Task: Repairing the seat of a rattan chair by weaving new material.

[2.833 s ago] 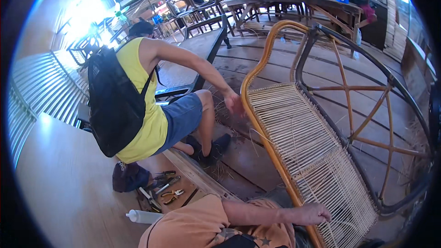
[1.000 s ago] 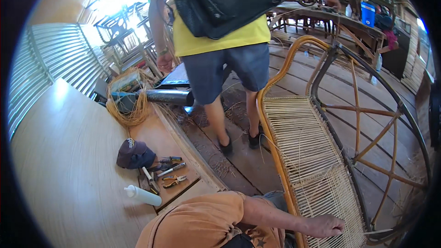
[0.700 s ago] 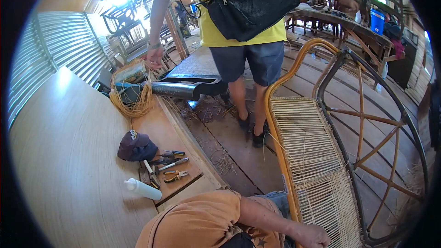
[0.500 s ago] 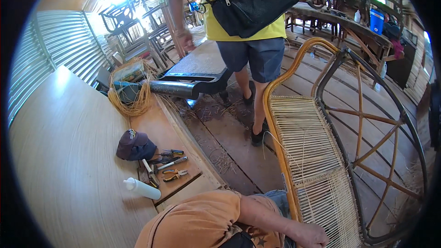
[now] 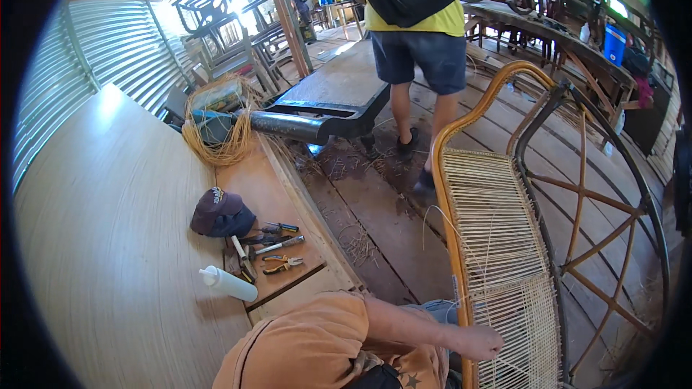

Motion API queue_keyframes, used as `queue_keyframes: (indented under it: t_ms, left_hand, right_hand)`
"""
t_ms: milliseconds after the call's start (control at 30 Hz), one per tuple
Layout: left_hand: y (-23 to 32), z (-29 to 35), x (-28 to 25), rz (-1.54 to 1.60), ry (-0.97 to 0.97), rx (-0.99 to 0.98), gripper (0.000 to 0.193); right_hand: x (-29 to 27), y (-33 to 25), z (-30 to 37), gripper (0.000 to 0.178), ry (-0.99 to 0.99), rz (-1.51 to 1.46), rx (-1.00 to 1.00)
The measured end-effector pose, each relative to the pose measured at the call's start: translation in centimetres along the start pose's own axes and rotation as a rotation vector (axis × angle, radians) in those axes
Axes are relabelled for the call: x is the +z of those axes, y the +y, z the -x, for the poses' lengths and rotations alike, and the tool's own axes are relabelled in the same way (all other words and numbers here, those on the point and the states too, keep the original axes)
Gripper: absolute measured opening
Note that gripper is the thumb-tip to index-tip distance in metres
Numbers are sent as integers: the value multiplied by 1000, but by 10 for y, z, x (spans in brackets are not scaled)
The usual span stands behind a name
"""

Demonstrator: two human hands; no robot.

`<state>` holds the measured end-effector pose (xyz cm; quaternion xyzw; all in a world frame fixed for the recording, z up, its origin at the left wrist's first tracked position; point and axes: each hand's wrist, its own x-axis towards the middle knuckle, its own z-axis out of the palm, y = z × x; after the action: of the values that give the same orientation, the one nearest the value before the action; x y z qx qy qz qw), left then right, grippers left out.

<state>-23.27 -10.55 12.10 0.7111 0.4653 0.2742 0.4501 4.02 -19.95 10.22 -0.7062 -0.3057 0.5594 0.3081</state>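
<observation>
Where the pale cane strands [image 5: 497,245] stretch down across the rattan chair frame [image 5: 461,194], one hand [image 5: 481,342] sits closed against the woven panel [image 5: 522,317], fingers curled in at the weave; whether it pinches a strand, I cannot tell. The arm comes in from an orange sleeve [image 5: 317,338] at the bottom edge; which arm it is, I cannot tell, and only this one hand shows. The chair frame lies tilted on the plank floor [image 5: 375,223], its golden rim curving up and away, dark struts crossing behind the weave. Just left of the floor runs a low wooden bench [image 5: 274,202], and on it a spread of tools: pliers [image 5: 282,265] with yellow handles, screwdrivers [image 5: 277,245], a dark cap [image 5: 220,210] beside them, a white squeeze bottle [image 5: 229,284] lying on its side near the edge. Further up, a bundle of loose cane [image 5: 216,130] sits beside a dark bench [image 5: 324,101]. Another person [image 5: 418,21] in a yellow shirt, dark shorts and a black backpack stands just past the chair's top.
</observation>
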Motion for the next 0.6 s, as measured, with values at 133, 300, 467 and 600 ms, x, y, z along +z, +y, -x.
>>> queue_keyframes:
  t_ms: [133, 300, 467, 600]
  left_hand:
    - [18, 5, 4, 75, -133, 21, 26]
    - [3, 10, 8, 98, -92, 123, 23]
    - [22, 37, -20, 147, -118, 44, 25]
    - [23, 37, -23, 177, -111, -50, 25]
  right_hand:
    - [7, 4, 5, 60, -96, -40, 27]
    - [94, -73, 69, 50, -193, -175, -212]
    - [93, -70, 59, 36, -217, -463, -148]
    - [109, -66, 57, 31, -240, -443, -179]
